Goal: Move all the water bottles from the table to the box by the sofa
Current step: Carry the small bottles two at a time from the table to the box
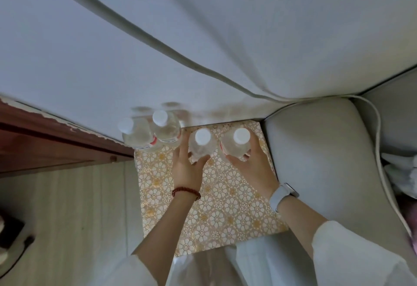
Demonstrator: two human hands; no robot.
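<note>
Standing upright on the floral-patterned box (216,195) beside the padded grey sofa (316,150) are 4 clear plastic bottles (137,133) with white caps; the left hand (188,168) and right hand (250,169) are each gripping 1, fingertips partly hiding labels.

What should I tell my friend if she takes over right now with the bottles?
Left hand: wrapped around an upright bottle.
Right hand: wrapped around another upright bottle.
Both bottles are on or just above the floral-patterned box top beside the sofa; whether they touch it cannot be told.
Done: two more bottles stand at the box's far left corner, by the curtain.
Left: let go of these two. The table is out of view, so go and check it for more.
</note>
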